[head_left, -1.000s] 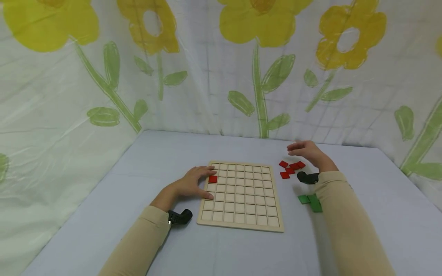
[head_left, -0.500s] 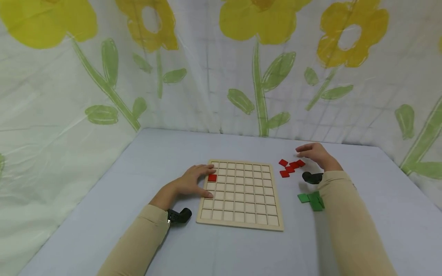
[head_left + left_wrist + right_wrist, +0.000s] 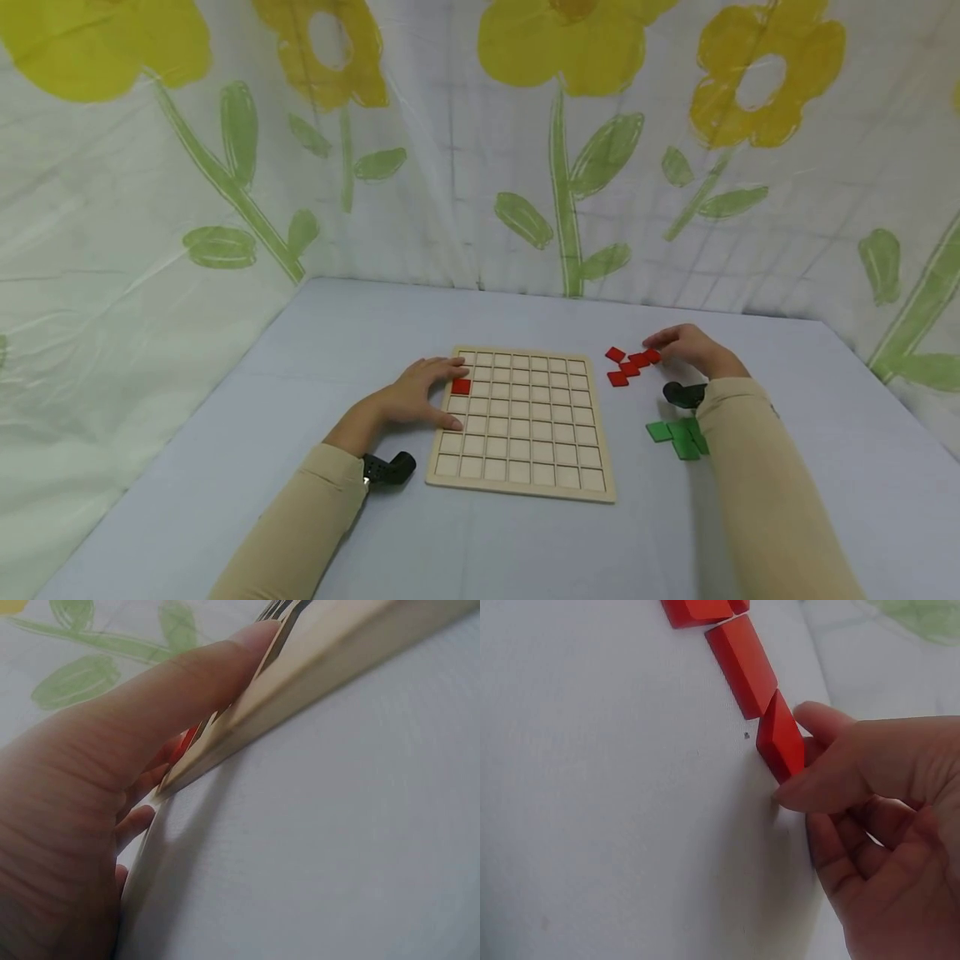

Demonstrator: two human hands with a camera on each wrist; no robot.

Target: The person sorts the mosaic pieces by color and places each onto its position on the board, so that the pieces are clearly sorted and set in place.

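Observation:
A square wooden grid board (image 3: 517, 425) lies on the table in the head view. One red tile (image 3: 461, 387) sits in its left column. My left hand (image 3: 414, 393) rests on the board's left edge, fingers and thumb spread to either side of that tile. In the left wrist view, the thumb (image 3: 240, 656) lies over the wooden rim. To the right of the board, my right hand (image 3: 693, 347) is at a small group of red tiles (image 3: 628, 368). The right wrist view shows thumb and index finger pinching the nearest red tile (image 3: 780, 742), which still touches its neighbour.
Several green tiles (image 3: 684, 437) lie overlapped right of the board, beside the right sleeve (image 3: 765, 483). A white cloth covers the table (image 3: 525, 546). Behind its far edge hangs a curtain (image 3: 450, 183) printed with flowers.
My right hand has moved slightly right, then down to the rightmost red tile. The left hand stays on the board. More of the green tiles shows beside the right sleeve.

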